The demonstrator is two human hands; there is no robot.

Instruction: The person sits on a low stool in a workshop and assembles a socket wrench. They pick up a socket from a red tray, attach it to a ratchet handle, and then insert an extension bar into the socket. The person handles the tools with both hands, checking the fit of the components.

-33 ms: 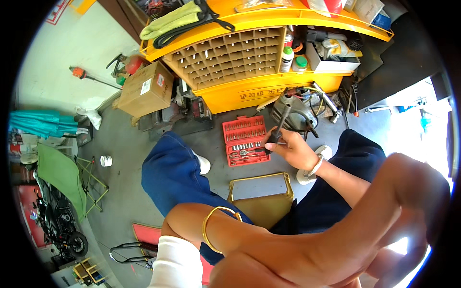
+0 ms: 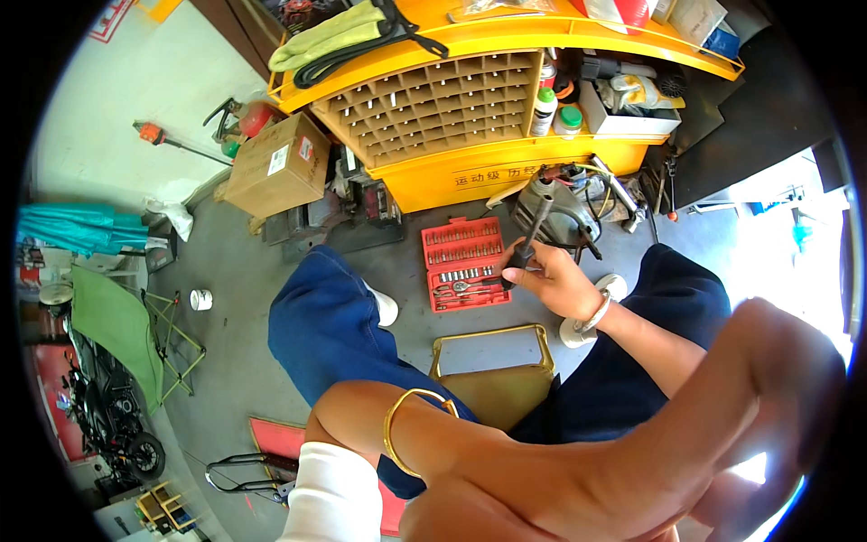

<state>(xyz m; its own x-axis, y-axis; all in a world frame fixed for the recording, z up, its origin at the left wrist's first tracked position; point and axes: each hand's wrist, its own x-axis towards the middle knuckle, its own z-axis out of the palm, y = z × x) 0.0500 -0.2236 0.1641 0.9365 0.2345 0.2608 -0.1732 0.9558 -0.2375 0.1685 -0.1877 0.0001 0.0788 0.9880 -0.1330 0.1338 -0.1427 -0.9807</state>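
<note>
My right hand (image 2: 562, 287), with a silver bracelet at the wrist, is closed round the black handle of a driver (image 2: 522, 256). Its metal shaft points up and away, with a thicker socket-like end. Just left of that hand, an open red socket set case (image 2: 463, 301) lies on the floor, with rows of sockets and bits and a ratchet in it. My left hand (image 2: 578, 470), with a gold bangle and white sleeve, reaches large and close across the lower right. Its fingers are curled near the picture's rim; what they grip, if anything, is hidden.
Between my blue-trousered legs stands a small folding stool (image 2: 492, 388). Ahead are a yellow workbench (image 2: 452, 181) with a pigeonhole rack (image 2: 442, 104), a grey metal engine-like part (image 2: 555, 217) and a cardboard box (image 2: 275, 172). A green folding chair (image 2: 113, 316) and motorcycle (image 2: 104, 411) stand left.
</note>
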